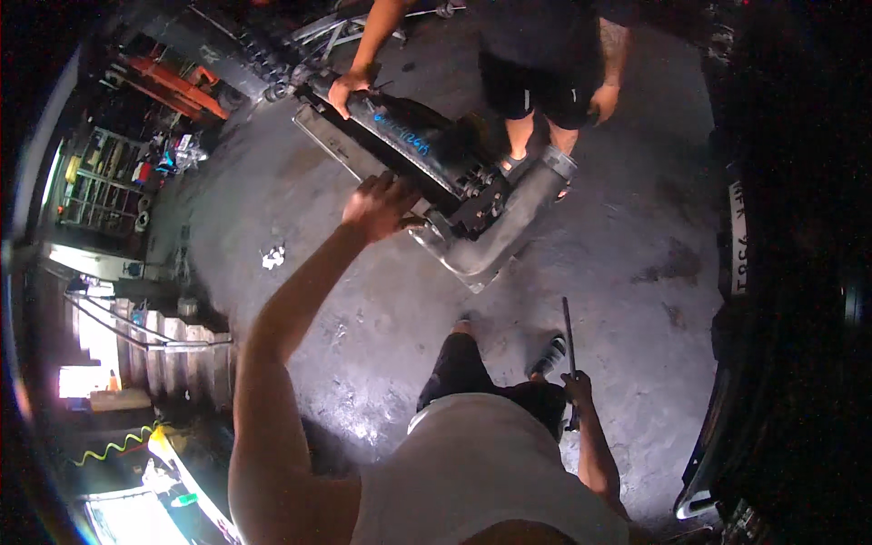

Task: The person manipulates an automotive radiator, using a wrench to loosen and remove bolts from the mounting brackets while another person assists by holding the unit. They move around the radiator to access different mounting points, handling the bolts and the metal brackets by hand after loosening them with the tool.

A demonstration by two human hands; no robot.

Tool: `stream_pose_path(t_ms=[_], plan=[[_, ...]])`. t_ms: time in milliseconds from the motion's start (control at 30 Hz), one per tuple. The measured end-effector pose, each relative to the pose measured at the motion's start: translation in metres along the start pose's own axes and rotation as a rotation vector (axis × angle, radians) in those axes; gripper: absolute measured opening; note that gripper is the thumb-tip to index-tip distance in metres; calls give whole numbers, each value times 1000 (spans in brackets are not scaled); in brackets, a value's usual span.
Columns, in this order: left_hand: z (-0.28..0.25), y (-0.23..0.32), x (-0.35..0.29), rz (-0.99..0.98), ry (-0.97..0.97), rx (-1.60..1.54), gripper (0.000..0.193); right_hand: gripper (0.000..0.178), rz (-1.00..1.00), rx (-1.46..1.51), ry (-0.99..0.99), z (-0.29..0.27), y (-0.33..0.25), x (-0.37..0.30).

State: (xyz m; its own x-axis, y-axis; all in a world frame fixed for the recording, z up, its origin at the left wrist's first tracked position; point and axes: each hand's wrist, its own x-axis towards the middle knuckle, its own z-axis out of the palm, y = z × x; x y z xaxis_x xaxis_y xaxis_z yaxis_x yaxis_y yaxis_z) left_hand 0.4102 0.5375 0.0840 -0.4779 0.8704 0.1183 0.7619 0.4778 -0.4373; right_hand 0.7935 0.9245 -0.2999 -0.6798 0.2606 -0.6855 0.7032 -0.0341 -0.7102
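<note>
My left hand (383,207) reaches forward, its fingers bent over the near edge of a radiator assembly (413,136). This assembly has a dark tank with blue handwriting, and a pale metal strip (331,143) runs along its near side. A thick grey elbow pipe (518,218) curves round its right end. Low at my right side, my right hand (577,389) is closed around a long, thin, dark bar (569,336) pointing forward. Across from me, a co-worker's hand (350,91) rests on the far left end of the assembly; that person's other hand (603,102) hangs down.
Grey concrete floor (627,245) has dark stains and a white scrap (272,258). An orange metal frame (173,86) and a cluttered shelf rack (104,186) stand at left. A vehicle with a plate (738,236) lines the right side. The co-worker stands beyond the assembly.
</note>
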Motion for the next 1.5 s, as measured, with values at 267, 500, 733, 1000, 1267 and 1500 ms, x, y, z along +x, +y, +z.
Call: stream_pose_path(t_ms=[267, 500, 733, 1000, 1267, 1500], plan=[[70, 31, -40, -768, 609, -523, 74, 16, -301, 556, 205, 102, -70, -107], [97, -21, 0, -54, 271, -818, 65, 18, -549, 517, 657, 276, -241, -157], [99, -23, -6, 88, 184, -1037, 59, 26, -632, -159, 392, 430, -307, -141], [100, -28, -3, 14, 18, -813, 66, 25, -458, 958, 582, 390, -360, -234], [124, -36, -43, -293, 416, -1070, 56, 32, -554, 753, 705, 363, -246, -267], [167, -41, -49, -250, 477, -1408, 29, 27, -283, 660, 741, 355, -125, -270]])
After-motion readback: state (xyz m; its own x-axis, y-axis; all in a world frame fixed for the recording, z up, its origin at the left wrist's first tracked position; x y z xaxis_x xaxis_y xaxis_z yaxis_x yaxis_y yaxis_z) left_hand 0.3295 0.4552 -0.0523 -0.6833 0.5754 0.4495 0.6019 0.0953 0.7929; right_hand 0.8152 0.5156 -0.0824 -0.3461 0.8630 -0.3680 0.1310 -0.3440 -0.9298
